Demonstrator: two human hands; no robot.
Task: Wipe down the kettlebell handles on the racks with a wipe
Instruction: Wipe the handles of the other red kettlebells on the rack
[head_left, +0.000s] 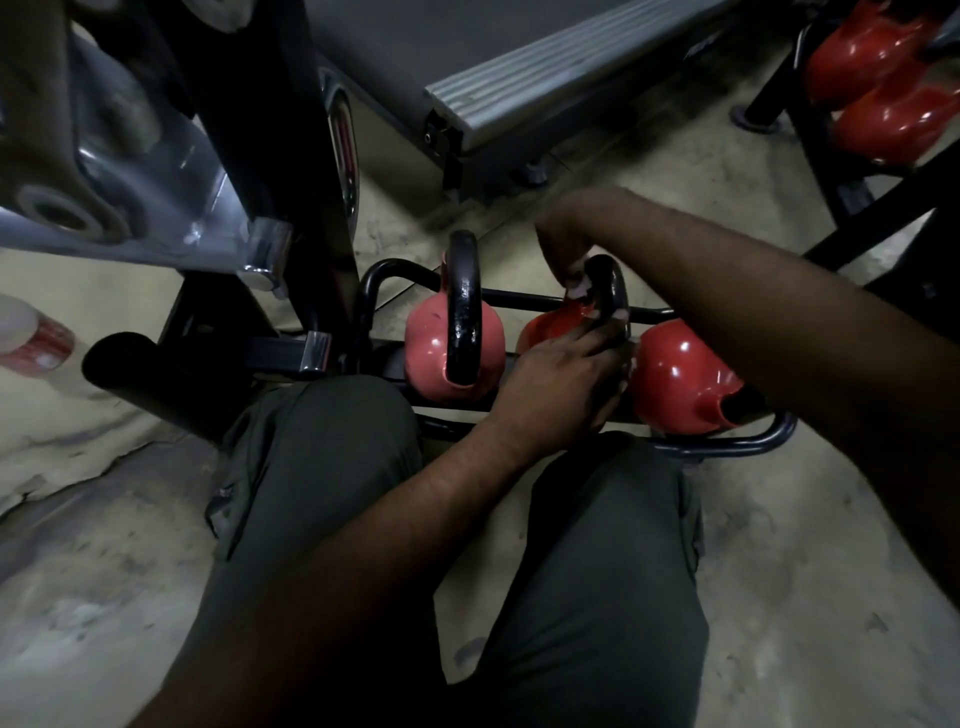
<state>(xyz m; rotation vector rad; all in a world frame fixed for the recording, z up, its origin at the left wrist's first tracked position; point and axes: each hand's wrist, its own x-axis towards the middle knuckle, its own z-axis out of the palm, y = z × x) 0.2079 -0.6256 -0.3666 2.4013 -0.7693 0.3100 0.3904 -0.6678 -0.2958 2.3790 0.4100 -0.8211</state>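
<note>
A low black rack (748, 444) holds three red kettlebells in a row. The left kettlebell (426, 353) stands with its black handle (464, 306) upright. Most of the middle kettlebell (550, 325) is hidden by my hands. My left hand (561, 384) grips the near side of the middle handle (608, 283). My right hand (563, 244) reaches over from the right and pinches a white wipe (577, 286) against the far side of that handle. The right kettlebell (675, 374) lies partly under my right forearm.
My knees in dark green trousers fill the bottom centre. A grey machine frame (130, 171) and a black post (135, 374) stand at left. A treadmill deck (524, 78) lies behind. A second rack with red kettlebells (878, 88) stands top right. A white and red bottle (31, 338) sits at far left.
</note>
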